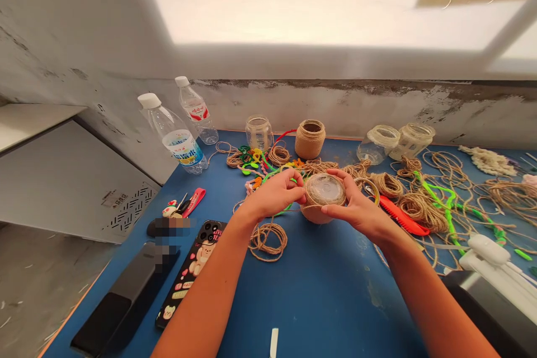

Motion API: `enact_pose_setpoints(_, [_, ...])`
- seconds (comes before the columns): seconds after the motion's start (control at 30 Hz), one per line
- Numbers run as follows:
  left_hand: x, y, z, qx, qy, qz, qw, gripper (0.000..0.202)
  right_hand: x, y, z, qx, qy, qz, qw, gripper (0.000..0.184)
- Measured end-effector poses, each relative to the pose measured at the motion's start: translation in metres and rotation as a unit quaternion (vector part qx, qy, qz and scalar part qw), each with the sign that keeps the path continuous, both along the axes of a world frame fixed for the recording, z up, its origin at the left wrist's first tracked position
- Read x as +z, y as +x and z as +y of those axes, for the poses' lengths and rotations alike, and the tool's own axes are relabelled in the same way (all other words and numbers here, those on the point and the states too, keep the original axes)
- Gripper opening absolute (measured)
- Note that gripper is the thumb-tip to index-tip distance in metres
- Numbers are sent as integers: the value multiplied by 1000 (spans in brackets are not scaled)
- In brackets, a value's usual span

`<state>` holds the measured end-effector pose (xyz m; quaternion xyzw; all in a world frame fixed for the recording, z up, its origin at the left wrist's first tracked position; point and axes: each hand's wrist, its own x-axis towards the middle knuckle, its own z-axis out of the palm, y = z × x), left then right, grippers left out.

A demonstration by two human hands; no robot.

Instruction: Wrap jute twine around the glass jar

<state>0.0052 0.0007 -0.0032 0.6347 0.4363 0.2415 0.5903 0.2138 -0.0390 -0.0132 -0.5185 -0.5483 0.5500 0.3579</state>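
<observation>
A glass jar wrapped in brown twine is held above the blue table with its clear base facing up. My right hand grips it from the right, thumb at the front and fingers behind. On the left side of the jar, my left hand is closed in a pinch at the twine strand that runs to the wrapping. Below my left wrist lies a loose coil of twine. Behind the held jar stands another twine-wrapped jar, upright with its mouth open.
Bare glass jars line the back by the wall. Twine bundles, bright green pipe cleaners and a red-orange tool crowd the right. Two plastic bottles, a phone and a black case occupy the left.
</observation>
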Motion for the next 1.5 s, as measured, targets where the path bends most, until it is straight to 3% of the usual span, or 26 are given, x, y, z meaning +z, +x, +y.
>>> enact_pose_setpoints(0.13, [12,-11,-4,-51,15,32,998,12,0,1,0,-1,0,-11,1000,83])
enact_pose_setpoints(0.37, [15,-16,-9,-180,56,90,978,16,-2,3,1,9,3,6,1000,81])
enact_pose_setpoints(0.53, [19,-15,-7,-158,117,114,974,21,-5,4,1,13,10,8,1000,80])
enact_pose_setpoints(0.8, [26,-14,-7,-81,118,121,982,22,-2,4,2,12,2,-1,1000,80])
enact_pose_setpoints(1.0, [15,-8,-6,-28,138,151,979,21,-4,6,1,20,5,-13,1000,78])
enact_pose_setpoints(1.3, [10,-8,-4,-35,148,163,975,19,-17,16,8,29,72,-28,997,87])
enact_pose_setpoints(1.5, [11,-9,-4,-43,163,170,971,18,-17,20,8,24,84,-68,994,78])
